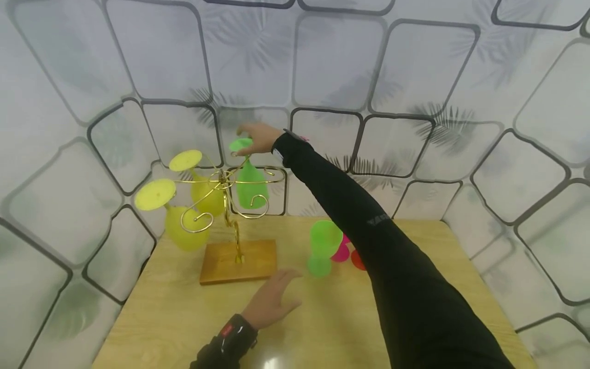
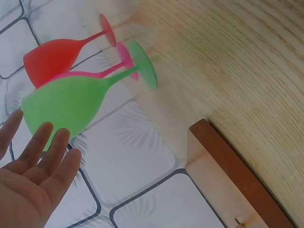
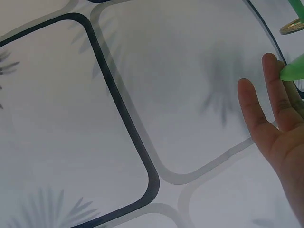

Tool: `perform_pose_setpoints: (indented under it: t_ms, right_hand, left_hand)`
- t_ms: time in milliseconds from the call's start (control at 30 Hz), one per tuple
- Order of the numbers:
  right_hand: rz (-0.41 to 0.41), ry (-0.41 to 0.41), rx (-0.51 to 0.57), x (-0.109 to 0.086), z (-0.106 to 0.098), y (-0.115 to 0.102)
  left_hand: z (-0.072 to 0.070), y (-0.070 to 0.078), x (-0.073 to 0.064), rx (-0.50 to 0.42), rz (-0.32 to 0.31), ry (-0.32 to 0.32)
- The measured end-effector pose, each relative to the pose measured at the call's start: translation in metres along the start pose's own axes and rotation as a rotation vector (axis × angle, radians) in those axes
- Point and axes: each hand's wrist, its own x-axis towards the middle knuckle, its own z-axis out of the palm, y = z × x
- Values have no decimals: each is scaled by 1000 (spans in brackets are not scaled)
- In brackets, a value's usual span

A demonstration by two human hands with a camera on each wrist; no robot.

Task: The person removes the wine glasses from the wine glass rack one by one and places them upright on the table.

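Observation:
A gold wire glass rack (image 1: 224,179) on a wooden base holds upside-down wine glasses. Two yellow wine glasses (image 1: 184,228) hang at its left, and a green wine glass (image 1: 252,187) hangs at the back right. My right hand (image 1: 259,138) is at this green glass's foot, thumb and fingers spread around its edge. The right wrist view shows straight fingers (image 3: 254,107) beside a green edge (image 3: 293,70); contact there is hard to tell. Over the table in front of the rack, my left hand (image 1: 272,302) holds nothing, its fingers loosely extended.
Right of the rack stand another green wine glass (image 2: 71,102), a pink one (image 2: 124,59) and a red one (image 2: 52,59), partly behind my right arm in the head view. The wooden base (image 1: 216,261) rests on the light wood table (image 1: 152,318). Patterned curtain (image 1: 341,61) surrounds the table.

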Motion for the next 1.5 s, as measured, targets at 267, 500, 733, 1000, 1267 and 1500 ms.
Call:
perform_pose_setpoints:
  t_ms: [267,500,733,1000,1267,1500]
  right_hand:
    - [-49,-12,8,7,-2,-13]
    - [-65,6,21,12,-1,-28]
    - [-32,20,-31,25,-1,-36]
    - [20,26,9,33,4,-33]
    - [51,32,38,36,9,-21]
    - [69,45,33,27,8,-11]
  left_hand:
    - [-6,0,3,-2,-14,-5]
    - [-7,-1,3,2,-13,-6]
    - [-7,-3,3,6,4,7]
    - [-4,-6,0,10,11,20]
    - [-1,-7,0,33,14,15]
    - [3,-7,-2,31,35,40]
